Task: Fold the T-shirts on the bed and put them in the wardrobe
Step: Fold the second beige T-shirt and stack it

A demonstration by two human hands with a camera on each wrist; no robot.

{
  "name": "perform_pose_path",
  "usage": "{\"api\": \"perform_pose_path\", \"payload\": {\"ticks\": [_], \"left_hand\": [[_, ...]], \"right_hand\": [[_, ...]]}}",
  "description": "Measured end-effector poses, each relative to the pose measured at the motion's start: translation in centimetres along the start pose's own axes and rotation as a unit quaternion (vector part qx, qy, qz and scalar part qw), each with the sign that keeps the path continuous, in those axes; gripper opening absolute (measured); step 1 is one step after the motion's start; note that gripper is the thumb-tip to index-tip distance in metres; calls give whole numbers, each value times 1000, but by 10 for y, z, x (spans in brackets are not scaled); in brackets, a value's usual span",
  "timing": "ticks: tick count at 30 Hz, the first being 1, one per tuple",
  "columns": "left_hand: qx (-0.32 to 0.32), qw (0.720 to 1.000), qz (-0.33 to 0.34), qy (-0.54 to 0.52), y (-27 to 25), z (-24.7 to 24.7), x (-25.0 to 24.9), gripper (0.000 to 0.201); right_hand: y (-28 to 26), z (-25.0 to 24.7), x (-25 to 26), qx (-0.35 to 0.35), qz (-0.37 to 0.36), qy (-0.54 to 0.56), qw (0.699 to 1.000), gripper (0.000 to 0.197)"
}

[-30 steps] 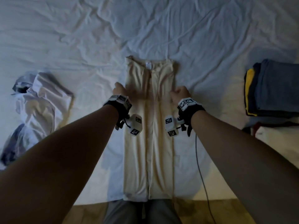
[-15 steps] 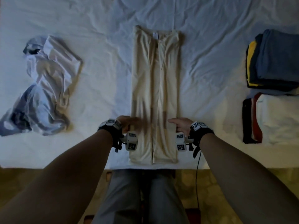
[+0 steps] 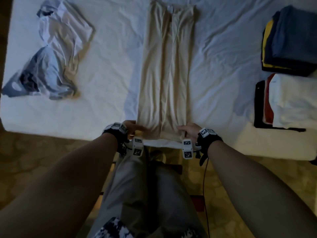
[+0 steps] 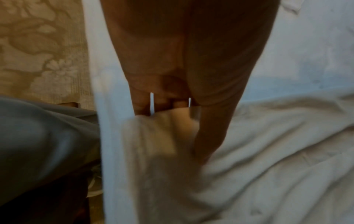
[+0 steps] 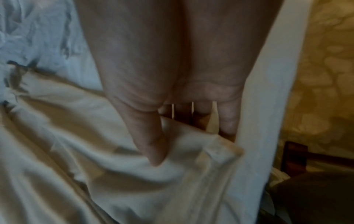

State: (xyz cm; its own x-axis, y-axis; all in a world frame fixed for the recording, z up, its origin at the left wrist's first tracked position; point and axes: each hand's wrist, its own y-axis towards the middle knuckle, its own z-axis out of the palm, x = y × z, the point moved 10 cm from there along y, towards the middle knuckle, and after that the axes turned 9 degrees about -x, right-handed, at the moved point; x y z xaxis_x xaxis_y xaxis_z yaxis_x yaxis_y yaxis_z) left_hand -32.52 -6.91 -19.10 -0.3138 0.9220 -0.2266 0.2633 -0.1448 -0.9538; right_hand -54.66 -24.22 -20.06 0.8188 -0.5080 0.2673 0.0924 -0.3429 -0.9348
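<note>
A cream T-shirt, folded lengthwise into a long narrow strip, lies down the middle of the white bed, collar at the far end. My left hand pinches its near left corner, thumb on top of the cream T-shirt and fingers under it. At the near right corner my right hand pinches the hem of the cream T-shirt the same way, thumb over the cloth. Both corners sit at the mattress's near edge.
A crumpled heap of white and grey shirts lies at the left. At the right stand two folded stacks: a dark blue and yellow one and a white, red and black one. My grey-trousered legs stand against the bed on patterned flooring.
Both hands have slid down the shirt from its upper part to the near hem and now pinch its two bottom corners. The head view has tilted down towards my legs.
</note>
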Motion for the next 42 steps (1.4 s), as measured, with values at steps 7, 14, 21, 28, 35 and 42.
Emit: {"api": "perform_pose_path", "payload": {"ticks": [7,14,21,28,35,42], "left_hand": [[-29,978,-13,-205,-25,22,37,6],[-187,945,139,-228,-61,-6,12,63],[-267,910,317,-4,-103,-24,-51,24],[-192,842,342,369,-94,-10,-100,25],[-184,805,357,436,-90,-26,-171,20],[-136,818,353,433,-53,-38,-245,24]], "right_hand": [[-39,9,-17,-38,-31,151,987,28],[-77,-16,21,-179,-242,23,953,70],[-107,-15,64,-180,-323,-173,913,24],[-115,-3,107,-198,-364,-421,807,27],[-112,-4,173,-164,-389,-509,750,27],[-71,-27,243,-154,-316,-524,776,37]]}}
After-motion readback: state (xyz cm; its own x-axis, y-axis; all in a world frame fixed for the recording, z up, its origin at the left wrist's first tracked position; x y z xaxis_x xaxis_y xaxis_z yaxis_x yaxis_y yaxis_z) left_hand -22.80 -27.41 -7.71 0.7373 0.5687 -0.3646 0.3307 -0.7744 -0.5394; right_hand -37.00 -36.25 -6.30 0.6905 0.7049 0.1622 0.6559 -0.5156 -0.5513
